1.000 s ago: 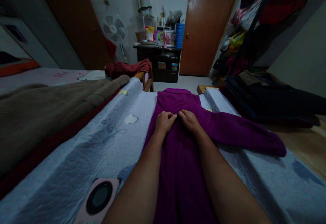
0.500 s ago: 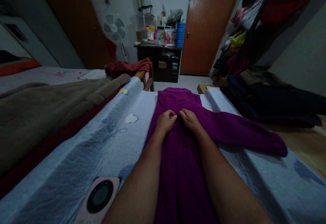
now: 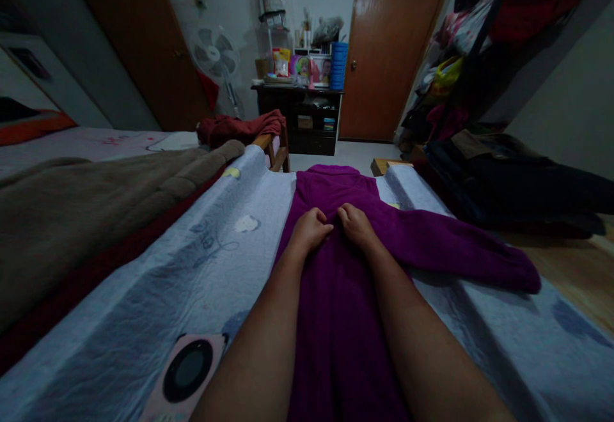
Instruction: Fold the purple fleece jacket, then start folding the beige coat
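Note:
A long purple coat (image 3: 355,320) with a collar lies spread lengthwise over the bed, one sleeve stretched out to the right. My left hand (image 3: 311,227) rests at the middle of its upper part, fingers curled and thumb pointing inward at the cloth. Close beside it, my right hand (image 3: 355,222) pinches the fabric between thumb and fingertips. A small gap separates the two hands. The exact bit of cloth under the fingertips is too dark to make out. My forearms cover parts of the lower coat.
Under the coat is a light blue quilt (image 3: 192,281). A pink device with a black round face (image 3: 188,371) lies at the lower left. A brown fleece blanket (image 3: 96,198) runs along the left, folded dark clothes (image 3: 518,179) are stacked right. A fan (image 3: 215,54) stands behind.
Both hands stay at the same place on the coat. The left thumb and fingers have shifted slightly, and the right hand has risen a touch.

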Demonstrator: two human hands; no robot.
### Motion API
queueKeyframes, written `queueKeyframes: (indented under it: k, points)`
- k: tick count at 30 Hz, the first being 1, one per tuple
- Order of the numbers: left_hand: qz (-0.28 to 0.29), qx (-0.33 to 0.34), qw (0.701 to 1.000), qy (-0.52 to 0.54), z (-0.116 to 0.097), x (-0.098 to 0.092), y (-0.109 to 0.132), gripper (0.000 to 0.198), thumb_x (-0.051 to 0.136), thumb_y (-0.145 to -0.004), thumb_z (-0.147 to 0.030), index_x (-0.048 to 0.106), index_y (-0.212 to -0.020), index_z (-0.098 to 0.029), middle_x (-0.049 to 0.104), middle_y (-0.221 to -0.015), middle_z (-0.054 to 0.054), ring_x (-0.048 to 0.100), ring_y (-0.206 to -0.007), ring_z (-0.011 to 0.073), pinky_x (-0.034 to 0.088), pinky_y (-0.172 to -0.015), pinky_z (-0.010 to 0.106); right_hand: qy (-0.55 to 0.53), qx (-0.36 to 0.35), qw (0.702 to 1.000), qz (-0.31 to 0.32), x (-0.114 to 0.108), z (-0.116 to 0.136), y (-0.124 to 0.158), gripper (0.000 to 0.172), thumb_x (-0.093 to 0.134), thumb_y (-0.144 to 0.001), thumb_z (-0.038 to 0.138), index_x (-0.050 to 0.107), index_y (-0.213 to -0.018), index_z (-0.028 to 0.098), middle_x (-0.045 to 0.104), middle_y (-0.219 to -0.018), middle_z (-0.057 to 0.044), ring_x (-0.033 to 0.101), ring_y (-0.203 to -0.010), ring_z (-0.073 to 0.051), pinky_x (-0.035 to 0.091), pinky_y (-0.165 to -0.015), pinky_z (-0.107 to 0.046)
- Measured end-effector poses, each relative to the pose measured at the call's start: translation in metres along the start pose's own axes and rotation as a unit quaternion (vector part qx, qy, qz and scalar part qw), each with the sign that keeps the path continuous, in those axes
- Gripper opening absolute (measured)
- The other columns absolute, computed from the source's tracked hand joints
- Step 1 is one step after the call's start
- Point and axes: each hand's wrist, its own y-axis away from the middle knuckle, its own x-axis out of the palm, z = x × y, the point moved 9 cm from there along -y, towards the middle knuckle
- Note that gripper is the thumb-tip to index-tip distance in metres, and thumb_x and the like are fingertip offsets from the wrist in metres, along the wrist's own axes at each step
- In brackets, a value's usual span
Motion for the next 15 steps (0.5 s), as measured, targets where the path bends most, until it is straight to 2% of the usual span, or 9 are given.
queueKeyframes:
  k: [3,6,8,11,15]
  points:
    - [0.083,-0.056,0.995,-0.022,0.002,0.003,0.007,0.011,0.063,-0.080,-0.026,0.056,-0.076,-0.019,0.055,-0.047,-0.005,0.054,-0.043,0.0108,0.038,-0.048,0.020,-0.003,0.004,1.000,-0.013,0.000,-0.002,0.000,0.025,0.039,-0.097,0.026,0.059,-0.083,0.020,0.066,-0.084,-0.005,0.057,-0.076,-0.016,0.035,-0.069,-0.025]
    - [0.188,-0.070,0.979,-0.038,-0.002,0.012,0.018,0.025,0.057,-0.085,-0.028,0.053,-0.063,-0.018,0.053,-0.041,-0.004,0.049,-0.036,0.0099,0.034,-0.042,0.020,-0.006,0.009,1.000,-0.018,-0.001,-0.004,0.000,0.025,0.040,-0.097,0.026,0.058,-0.082,0.020,0.066,-0.083,-0.004,0.056,-0.076,-0.016,0.034,-0.068,-0.025]
    - [0.234,-0.069,0.970,-0.024,-0.004,0.019,0.023,0.028,0.055,-0.086,-0.027,0.052,-0.061,-0.018,0.054,-0.043,-0.004,0.049,-0.035,0.0097,0.032,-0.040,0.020,-0.012,0.008,1.000,-0.013,-0.002,-0.004,0.000,0.026,0.040,-0.097,0.026,0.058,-0.079,0.020,0.066,-0.080,-0.004,0.055,-0.073,-0.015,0.034,-0.067,-0.025]
    - [0.254,-0.073,0.964,-0.001,-0.002,0.028,0.025,0.026,0.055,-0.085,-0.023,0.052,-0.060,-0.018,0.055,-0.045,-0.004,0.051,-0.036,0.0099,0.032,-0.039,0.020,-0.027,0.005,1.000,-0.005,-0.003,-0.002,0.000,0.028,0.041,-0.096,0.027,0.058,-0.076,0.020,0.065,-0.078,-0.003,0.054,-0.071,-0.015,0.033,-0.066,-0.025]
    - [0.236,-0.074,0.969,0.018,0.001,0.033,0.022,0.026,0.056,-0.083,-0.023,0.052,-0.057,-0.017,0.054,-0.046,-0.004,0.047,-0.036,0.0082,0.032,-0.040,0.020,-0.075,0.010,0.997,0.006,-0.005,-0.001,-0.001,0.026,0.045,-0.091,0.028,0.061,-0.073,0.019,0.064,-0.075,-0.002,0.053,-0.070,-0.014,0.033,-0.065,-0.024]
